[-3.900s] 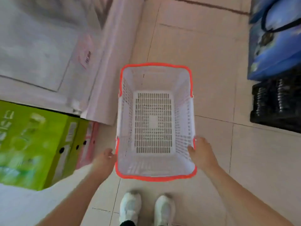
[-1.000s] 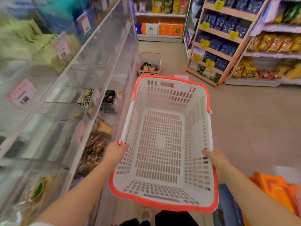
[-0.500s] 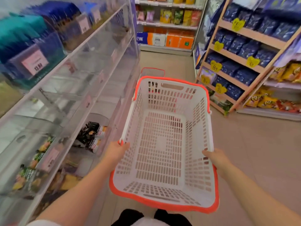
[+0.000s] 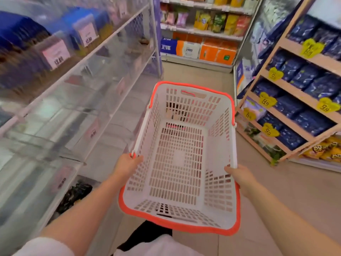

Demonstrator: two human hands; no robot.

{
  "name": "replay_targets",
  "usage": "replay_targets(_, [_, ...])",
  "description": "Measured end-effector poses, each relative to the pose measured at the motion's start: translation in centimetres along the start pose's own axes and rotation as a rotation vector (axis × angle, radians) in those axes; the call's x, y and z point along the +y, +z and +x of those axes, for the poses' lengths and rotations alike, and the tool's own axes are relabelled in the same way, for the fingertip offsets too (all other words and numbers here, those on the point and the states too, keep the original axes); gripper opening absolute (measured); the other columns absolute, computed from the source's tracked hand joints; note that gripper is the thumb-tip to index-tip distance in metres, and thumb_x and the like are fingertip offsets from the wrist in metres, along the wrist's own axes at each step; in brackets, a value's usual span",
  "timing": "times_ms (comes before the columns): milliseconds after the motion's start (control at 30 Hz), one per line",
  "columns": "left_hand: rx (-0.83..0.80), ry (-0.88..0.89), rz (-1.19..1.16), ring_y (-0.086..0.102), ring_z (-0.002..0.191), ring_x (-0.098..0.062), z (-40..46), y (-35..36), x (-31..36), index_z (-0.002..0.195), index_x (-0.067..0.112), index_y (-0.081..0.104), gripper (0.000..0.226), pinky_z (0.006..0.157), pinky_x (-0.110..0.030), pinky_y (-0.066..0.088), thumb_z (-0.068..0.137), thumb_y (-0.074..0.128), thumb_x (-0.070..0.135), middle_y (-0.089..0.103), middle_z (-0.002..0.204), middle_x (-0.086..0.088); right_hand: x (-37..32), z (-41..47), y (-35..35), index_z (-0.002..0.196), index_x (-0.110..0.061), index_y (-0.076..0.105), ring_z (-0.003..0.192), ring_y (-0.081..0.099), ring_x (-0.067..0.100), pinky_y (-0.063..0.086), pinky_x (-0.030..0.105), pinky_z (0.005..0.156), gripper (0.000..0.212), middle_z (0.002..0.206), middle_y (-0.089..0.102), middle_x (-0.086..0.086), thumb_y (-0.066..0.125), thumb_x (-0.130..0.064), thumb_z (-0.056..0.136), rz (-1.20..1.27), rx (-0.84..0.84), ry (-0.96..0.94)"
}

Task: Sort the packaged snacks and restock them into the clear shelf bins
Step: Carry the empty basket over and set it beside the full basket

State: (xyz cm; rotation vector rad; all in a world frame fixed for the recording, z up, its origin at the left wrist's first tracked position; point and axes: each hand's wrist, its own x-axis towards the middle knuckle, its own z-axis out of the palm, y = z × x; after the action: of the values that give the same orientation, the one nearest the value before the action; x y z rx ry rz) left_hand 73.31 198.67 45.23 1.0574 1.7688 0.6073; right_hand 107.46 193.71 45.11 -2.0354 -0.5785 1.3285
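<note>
I carry an empty white basket with an orange rim [image 4: 217, 230] level in front of me. My left hand [image 4: 127, 163] grips its left rim and my right hand [image 4: 239, 177] grips its right rim. Clear shelf bins [image 4: 88, 100] run along my left in several tiers, with pink price tags. One low bin holds dark packaged snacks [image 4: 76, 195]. Through the basket's far wall I make out a second basket on the floor ahead, with dark packets in it [image 4: 176, 109].
A wooden rack [image 4: 287, 93] of dark blue bags with yellow tags stands on the right. Shelves of snack bags and orange tissue packs [image 4: 217, 52] close the aisle's far end. Beige floor tiles [image 4: 295, 191] stretch between the two sides.
I have lifted the basket from the floor and walked along the aisle; the bins slide past on my left and the far basket has come closer. Both hands keep their grip.
</note>
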Motion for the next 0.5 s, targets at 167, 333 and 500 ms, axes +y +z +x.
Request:
replay_targets(167, [0.004,-0.018,-0.026,0.046,0.060,-0.020,9.3,-0.3,7.1,0.071,0.006,0.056,0.016,0.058,-0.032,0.039,0.084,0.063,0.012,0.050,0.067,-0.014,-8.7,6.6,2.0,0.106,-0.002,0.056,0.080,0.063,0.035,0.051,0.038,0.059,0.016,0.097,0.064,0.023,0.057,-0.008,0.091,-0.026,-0.011,0.016])
replay_targets(333, [-0.004,-0.014,0.002,0.054,0.067,-0.022,16.3,-0.2,11.4,0.092,0.000,0.067,0.022,0.054,-0.025,0.039,0.087,0.062,0.021,0.062,0.081,-0.013,-15.2,13.0,3.0,0.106,-0.004,0.059,0.075,0.060,0.020,0.046,0.026,0.054,0.017,0.087,0.063,0.007,0.057,-0.008,0.090,-0.198,-0.045,-0.078])
replay_targets(500, [0.047,-0.054,-0.031,0.059,0.070,-0.021,22.2,0.6,13.9,0.096,0.004,0.067,0.025,0.054,-0.025,0.041,0.088,0.059,0.026,0.066,0.086,-0.011,-20.8,20.0,4.3,0.115,-0.003,0.059,0.086,0.065,0.029,0.051,0.031,0.065,0.027,0.101,0.066,0.015,0.058,-0.005,0.088,-0.293,-0.113,-0.069])
